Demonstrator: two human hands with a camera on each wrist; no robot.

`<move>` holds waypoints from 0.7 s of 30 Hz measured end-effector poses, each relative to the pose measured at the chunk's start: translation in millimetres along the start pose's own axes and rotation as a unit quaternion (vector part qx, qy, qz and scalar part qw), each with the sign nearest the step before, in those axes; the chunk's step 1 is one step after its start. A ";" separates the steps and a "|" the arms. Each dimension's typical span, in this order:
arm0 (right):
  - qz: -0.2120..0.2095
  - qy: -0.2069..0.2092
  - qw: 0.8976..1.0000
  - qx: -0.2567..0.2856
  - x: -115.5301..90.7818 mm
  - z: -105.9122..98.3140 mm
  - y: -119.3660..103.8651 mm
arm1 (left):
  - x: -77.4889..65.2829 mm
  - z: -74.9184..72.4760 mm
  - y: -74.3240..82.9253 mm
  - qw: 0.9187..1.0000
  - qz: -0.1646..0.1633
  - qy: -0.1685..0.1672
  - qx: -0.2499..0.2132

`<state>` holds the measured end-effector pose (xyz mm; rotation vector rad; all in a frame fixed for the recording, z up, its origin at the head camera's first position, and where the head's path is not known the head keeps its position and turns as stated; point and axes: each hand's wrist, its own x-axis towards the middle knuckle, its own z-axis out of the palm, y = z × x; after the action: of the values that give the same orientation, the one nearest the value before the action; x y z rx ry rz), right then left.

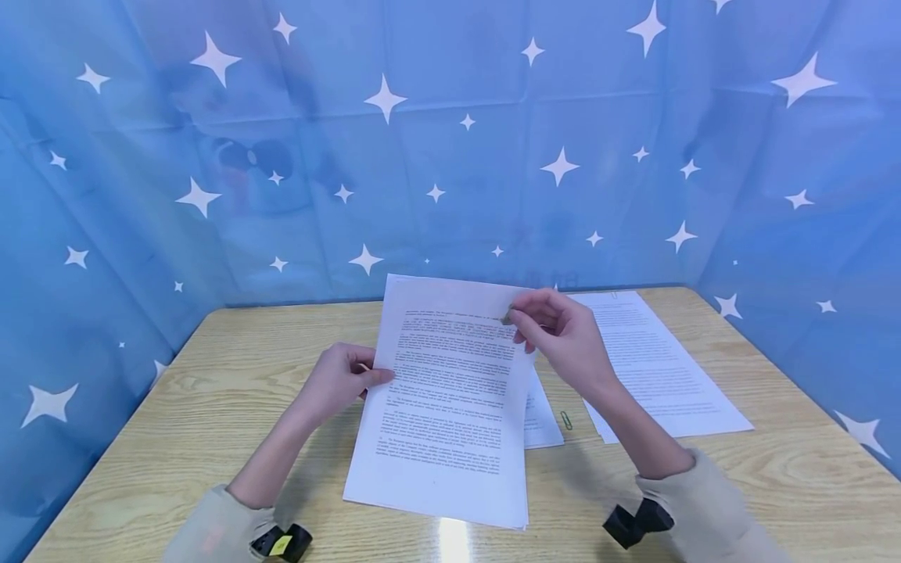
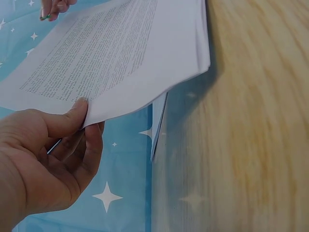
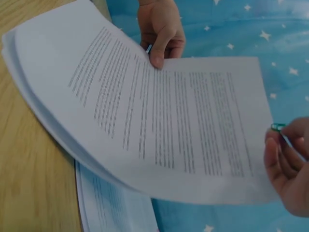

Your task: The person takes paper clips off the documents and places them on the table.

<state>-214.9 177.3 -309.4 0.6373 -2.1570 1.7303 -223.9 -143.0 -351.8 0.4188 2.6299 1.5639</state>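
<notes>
The left hand (image 1: 342, 377) pinches the papers (image 1: 443, 407) at nine o'clock; the right hand (image 1: 565, 332) pinches a green clip (image 3: 276, 126) at one.

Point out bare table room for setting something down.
Widest: the tabletop between the left hand and the table's left edge. A narrower strip lies between the right document and the table's right edge. Crowded: the middle, with held pages, paper behind and a loose clip.
</notes>
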 end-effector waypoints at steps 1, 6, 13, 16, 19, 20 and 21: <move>0.003 0.000 1.000 -0.005 -1.2 -2.7 1.1 | -0.1 -0.1 -0.2 1.000 0.000 0.000 0.000; 0.012 0.001 1.000 -0.028 -6.5 -15.8 6.9 | -0.6 -0.7 -0.5 1.000 0.000 -0.001 -0.002; 0.034 -0.001 0.996 -0.081 -16.5 -35.8 14.5 | 1.3 0.6 -2.0 1.000 -0.005 0.001 -0.002; 0.049 -0.014 0.993 -0.103 -20.8 -43.6 17.8 | 1.9 1.0 -1.9 1.000 -0.008 0.002 -0.003; 0.070 -0.035 0.989 -0.122 -24.3 -50.8 21.0 | 1.8 1.1 -2.0 1.000 -0.009 0.002 -0.001; 0.077 -0.043 0.988 -0.127 -25.4 -53.1 22.0 | 1.7 1.2 -2.0 1.000 -0.009 0.001 0.000; 0.084 -0.052 0.986 -0.134 -26.7 -55.4 23.0 | 1.7 1.3 -2.0 1.000 -0.009 0.001 0.000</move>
<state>-206.2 239.3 -329.2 0.4968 -2.5216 1.4722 -225.7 -142.4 -354.0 0.3915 2.6275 1.5599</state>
